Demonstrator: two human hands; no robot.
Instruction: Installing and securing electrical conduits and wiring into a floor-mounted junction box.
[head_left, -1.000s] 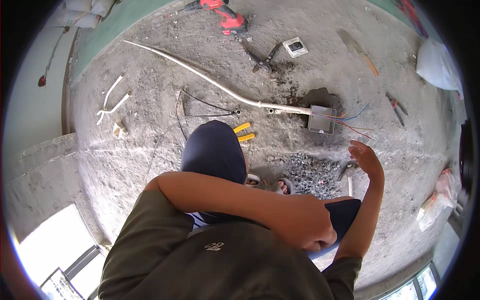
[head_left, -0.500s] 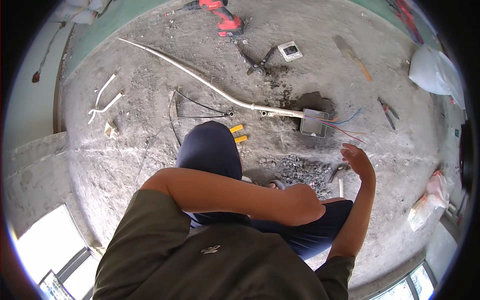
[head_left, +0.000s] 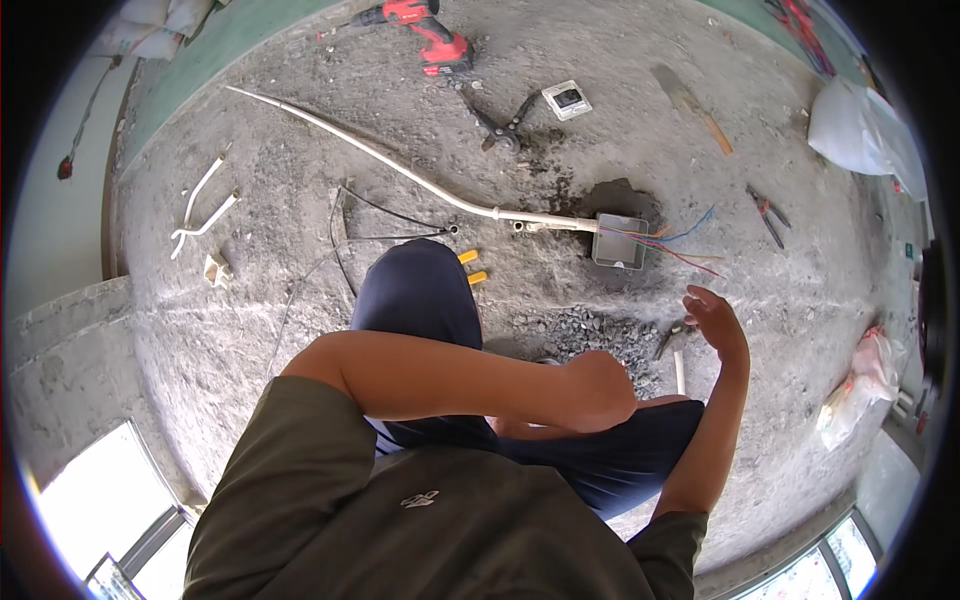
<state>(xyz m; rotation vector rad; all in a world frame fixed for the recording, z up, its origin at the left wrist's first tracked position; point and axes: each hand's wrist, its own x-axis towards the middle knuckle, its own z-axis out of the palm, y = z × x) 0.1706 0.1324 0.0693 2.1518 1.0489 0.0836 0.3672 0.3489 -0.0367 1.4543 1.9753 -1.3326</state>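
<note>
My right hand point(head_left: 714, 322) hovers over the rubble-strewn floor, fingers loosely bent and apart, with nothing visible in it. Just beyond its fingertips are loose red, blue and orange wires point(head_left: 688, 257). They come out of a grey junction box point(head_left: 620, 242) set in a damp patch of floor. A long white conduit point(head_left: 395, 170) runs into the box from the left. My left arm point(head_left: 450, 375) crosses my lap toward the right knee; its fingers are hidden. Two yellow handles point(head_left: 472, 267) of a tool stick out beside my left knee.
Farther off lie a red cordless drill point(head_left: 440, 45), dark cutters point(head_left: 503, 130), a white-framed square plate point(head_left: 567, 100) and a trowel point(head_left: 705, 118). Pliers point(head_left: 768, 218) rest at right. Black cable point(head_left: 395, 212) and bent white pipes point(head_left: 205, 205) lie left. Gravel point(head_left: 595, 335) is heaped nearby.
The floor and its objects have shifted slightly left in view. The end of my left arm has drawn back a little; my right hand stays nearly in place.
</note>
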